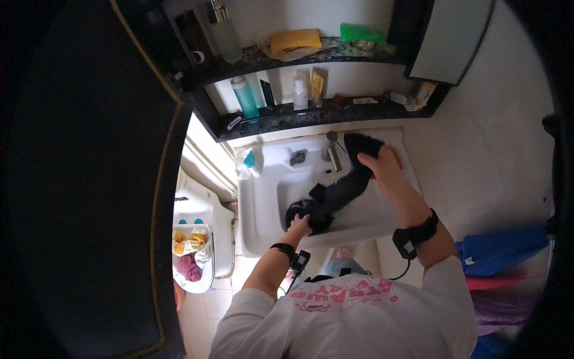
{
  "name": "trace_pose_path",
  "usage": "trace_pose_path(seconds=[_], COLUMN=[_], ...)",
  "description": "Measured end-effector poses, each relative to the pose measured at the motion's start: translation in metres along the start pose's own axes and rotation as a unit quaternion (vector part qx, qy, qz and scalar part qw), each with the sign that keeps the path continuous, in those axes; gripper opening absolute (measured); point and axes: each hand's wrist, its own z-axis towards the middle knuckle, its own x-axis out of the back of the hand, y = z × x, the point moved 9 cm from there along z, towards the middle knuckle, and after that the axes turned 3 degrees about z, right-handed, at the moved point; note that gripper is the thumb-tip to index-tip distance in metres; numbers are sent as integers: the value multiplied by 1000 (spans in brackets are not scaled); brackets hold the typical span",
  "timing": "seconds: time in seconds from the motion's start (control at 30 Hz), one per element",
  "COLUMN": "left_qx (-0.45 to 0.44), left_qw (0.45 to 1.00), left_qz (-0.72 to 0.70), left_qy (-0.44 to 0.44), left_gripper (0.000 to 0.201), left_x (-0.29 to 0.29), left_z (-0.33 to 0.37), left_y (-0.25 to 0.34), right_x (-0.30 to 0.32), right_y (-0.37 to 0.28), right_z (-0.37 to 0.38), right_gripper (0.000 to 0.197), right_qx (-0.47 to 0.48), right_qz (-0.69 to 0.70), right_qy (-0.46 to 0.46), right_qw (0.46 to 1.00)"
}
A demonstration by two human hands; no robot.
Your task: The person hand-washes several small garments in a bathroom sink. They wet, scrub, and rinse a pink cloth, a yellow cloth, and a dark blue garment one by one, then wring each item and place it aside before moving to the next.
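A long black garment [345, 190] stretches diagonally across the white sink [251, 222], its lower part bunched in the basin. My right hand [385, 166] is closed around the upper end and holds it raised, right of the faucet [331, 149]. Down at the basin's front left, my left hand [300, 225] grips the bunched part, which looks wet. What kind of garment it is, I cannot tell.
Several bottles and tubes, among them a teal bottle [244, 97], line the dark shelf [281, 124] behind the sink. A blue-and-white tube [252, 163] stands on the left rim. Crumpled clothes [190, 267] lie in a white tub at left; towels [505, 251] hang at right.
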Motion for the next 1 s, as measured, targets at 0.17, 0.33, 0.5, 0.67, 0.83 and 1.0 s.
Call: trace_pose_path(seconds=[0.17,0.33,0.5,0.67,0.83,1.0], left_qx=[-31,28,24,-77,-222,-229], left_qw=[990,987,990,991,947,889], left_qz=[-27,-124,-78,65,-21,-297], left_qy=[137,99,114,85,231,262], left_gripper=[31,81,81,53,45,51], left_x=[33,20,18,23,74,131], left_z=[39,120,173,137,45,-9], left_y=[1,12,41,95,149,123], right_x=[24,35,27,-7,-61,-83], right_y=[164,303,337,321,242,166], right_z=[56,96,104,107,103,97], right_gripper=[58,70,75,92,88,35], right_qx=[-147,-177,-139,-34,235,202], right_qz=[-172,-316,-387,-382,-330,-189], right_qy=[6,-23,-125,-285,-262,-307], right_qw=[974,932,903,878,876,911])
